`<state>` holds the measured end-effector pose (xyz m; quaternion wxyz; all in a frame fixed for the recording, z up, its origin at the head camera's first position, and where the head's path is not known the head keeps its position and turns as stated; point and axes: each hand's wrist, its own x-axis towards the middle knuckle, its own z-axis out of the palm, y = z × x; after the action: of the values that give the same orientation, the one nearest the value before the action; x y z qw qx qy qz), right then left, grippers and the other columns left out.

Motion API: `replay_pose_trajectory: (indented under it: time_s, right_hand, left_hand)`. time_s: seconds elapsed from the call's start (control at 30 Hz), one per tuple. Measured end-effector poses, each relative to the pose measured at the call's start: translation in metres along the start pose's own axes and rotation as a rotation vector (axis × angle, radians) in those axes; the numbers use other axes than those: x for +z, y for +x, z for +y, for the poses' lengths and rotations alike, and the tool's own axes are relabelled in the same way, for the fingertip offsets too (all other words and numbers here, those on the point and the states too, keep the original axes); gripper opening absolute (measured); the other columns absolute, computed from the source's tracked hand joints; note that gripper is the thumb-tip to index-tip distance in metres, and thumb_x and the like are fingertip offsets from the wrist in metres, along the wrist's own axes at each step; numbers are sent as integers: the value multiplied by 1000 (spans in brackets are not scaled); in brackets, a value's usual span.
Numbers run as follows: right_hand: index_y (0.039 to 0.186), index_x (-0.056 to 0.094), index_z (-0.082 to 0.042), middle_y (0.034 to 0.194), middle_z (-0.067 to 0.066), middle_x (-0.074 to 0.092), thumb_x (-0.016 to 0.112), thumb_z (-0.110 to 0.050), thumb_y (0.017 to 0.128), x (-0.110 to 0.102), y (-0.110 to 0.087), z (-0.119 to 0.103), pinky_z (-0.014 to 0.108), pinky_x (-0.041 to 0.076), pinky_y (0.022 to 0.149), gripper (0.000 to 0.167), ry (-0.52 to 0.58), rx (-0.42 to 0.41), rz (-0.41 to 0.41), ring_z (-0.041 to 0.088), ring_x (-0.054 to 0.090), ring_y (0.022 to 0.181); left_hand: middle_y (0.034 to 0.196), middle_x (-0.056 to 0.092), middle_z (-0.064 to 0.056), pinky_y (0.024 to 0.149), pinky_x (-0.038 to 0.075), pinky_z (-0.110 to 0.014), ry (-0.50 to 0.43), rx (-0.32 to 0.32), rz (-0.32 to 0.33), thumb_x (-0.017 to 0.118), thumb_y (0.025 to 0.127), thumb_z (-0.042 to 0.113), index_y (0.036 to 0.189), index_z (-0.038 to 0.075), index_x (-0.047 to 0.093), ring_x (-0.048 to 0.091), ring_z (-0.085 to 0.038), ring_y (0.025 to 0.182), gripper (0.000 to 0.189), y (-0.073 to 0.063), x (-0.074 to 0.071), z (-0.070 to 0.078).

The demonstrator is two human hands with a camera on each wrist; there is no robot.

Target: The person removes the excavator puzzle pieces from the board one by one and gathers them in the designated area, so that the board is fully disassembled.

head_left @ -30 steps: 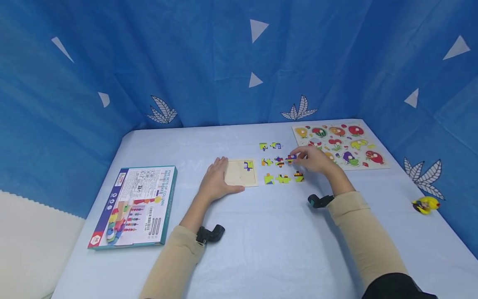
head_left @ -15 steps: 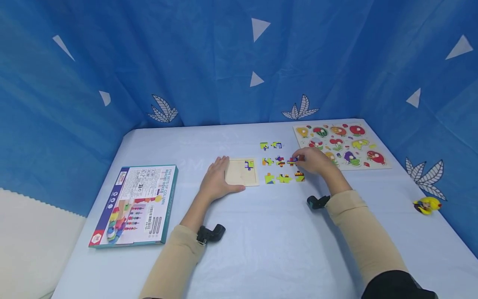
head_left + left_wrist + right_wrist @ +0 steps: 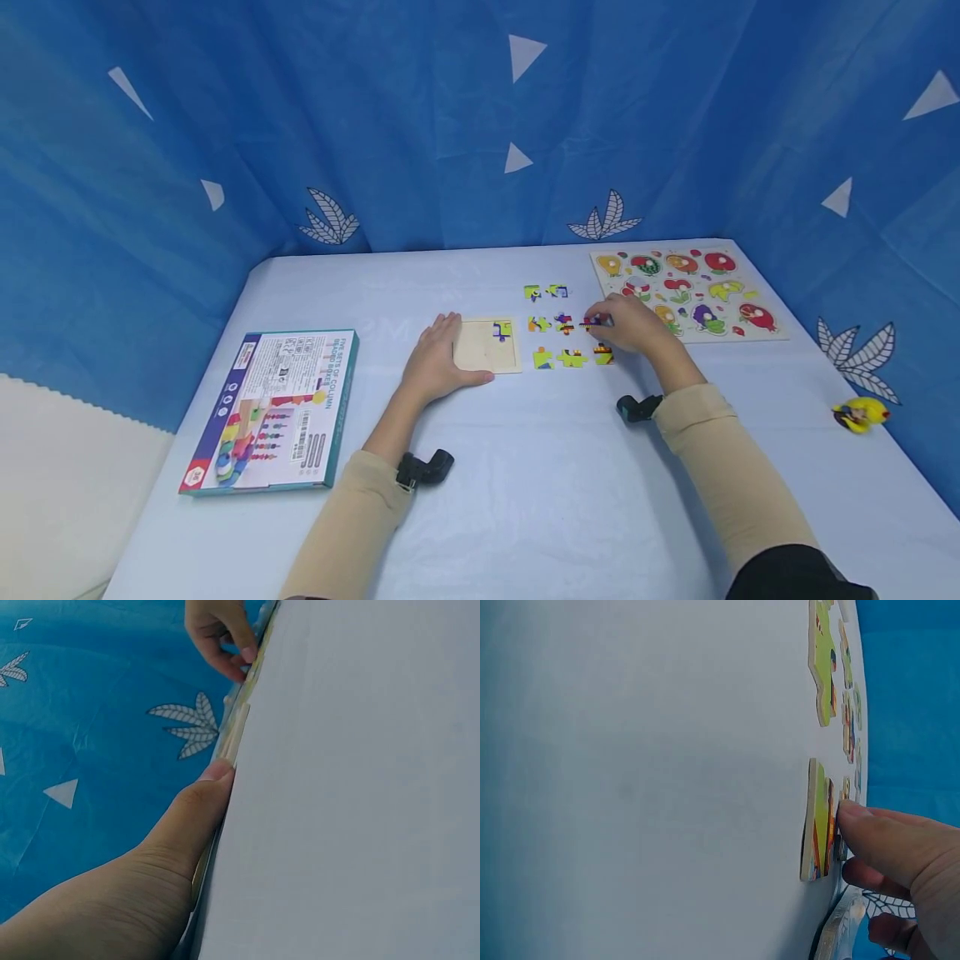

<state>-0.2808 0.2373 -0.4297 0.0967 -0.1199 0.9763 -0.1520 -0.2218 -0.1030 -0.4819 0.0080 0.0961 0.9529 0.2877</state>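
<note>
My left hand (image 3: 435, 358) rests with straight fingers along the left side of a square wooden puzzle tray (image 3: 472, 354), its thumb against the near edge. One yellow and purple piece (image 3: 502, 332) lies in the tray's far right corner. To the right, my right hand (image 3: 628, 323) pinches a dark, colourful jigsaw piece (image 3: 587, 323) between thumb and fingers, at the end of the middle row. Fingertips partly hide that piece. Seen from the right wrist, a green and orange piece (image 3: 821, 825) lies just beside the thumb (image 3: 877, 836).
Several loose jigsaw pieces (image 3: 572, 358) lie in rows right of the tray. A fruit puzzle board (image 3: 693, 312) is behind my right hand. At the left lies a boxed toy set (image 3: 281, 400); a small yellow toy (image 3: 860, 414) sits near the right table edge.
My right fingers have closed in on the piece at the row's end, which now shows narrower, as if tilted. The left hand and tray stay together; the whole view has shifted slightly.
</note>
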Motion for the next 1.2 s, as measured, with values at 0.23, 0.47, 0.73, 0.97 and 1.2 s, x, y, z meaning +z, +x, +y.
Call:
replay_pose_trajectory:
  time_s: [0.23, 0.47, 0.73, 0.97, 1.2]
  right_hand:
    - [128, 66, -16, 130, 15, 59, 70, -23, 93, -1, -1, -2, 62, 43, 104, 36, -27, 6, 13, 37, 51, 126]
    - [131, 64, -16, 146, 17, 49, 68, -24, 95, -1, -2, -6, 64, 36, 111, 38, -30, -3, 17, 42, 40, 139]
    - [133, 62, -17, 132, 9, 59, 66, -30, 95, 5, -1, -43, 55, 44, 107, 40, 53, -104, 30, 31, 49, 126]
    - [131, 64, -19, 133, 6, 60, 67, -33, 95, 16, 4, -80, 52, 44, 109, 39, 73, -172, 4, 28, 48, 129]
    - [128, 66, -21, 130, 4, 61, 70, -37, 92, 26, 12, -109, 52, 46, 107, 40, 12, -198, -12, 27, 51, 125]
  left_hand:
    - [165, 25, -9, 127, 13, -44, 10, 1, 0, 79, 66, 69, 157, 7, 25, 15, -24, 156, 123, 0, 0, 0]
    - [165, 27, -9, 127, 14, -44, 22, 9, 3, 78, 66, 69, 157, 7, 25, 16, -24, 155, 122, -1, 0, 1]
    - [165, 26, -8, 127, 14, -43, 39, 1, 3, 77, 67, 70, 157, 7, 24, 16, -23, 155, 122, -1, -2, 1]
    - [165, 25, -8, 127, 15, -42, 51, -2, -1, 75, 68, 73, 158, 8, 24, 17, -23, 155, 122, -1, 0, 2]
    - [165, 26, -8, 127, 16, -43, 70, 6, -4, 73, 69, 74, 158, 8, 24, 18, -24, 155, 121, -3, -1, 2]
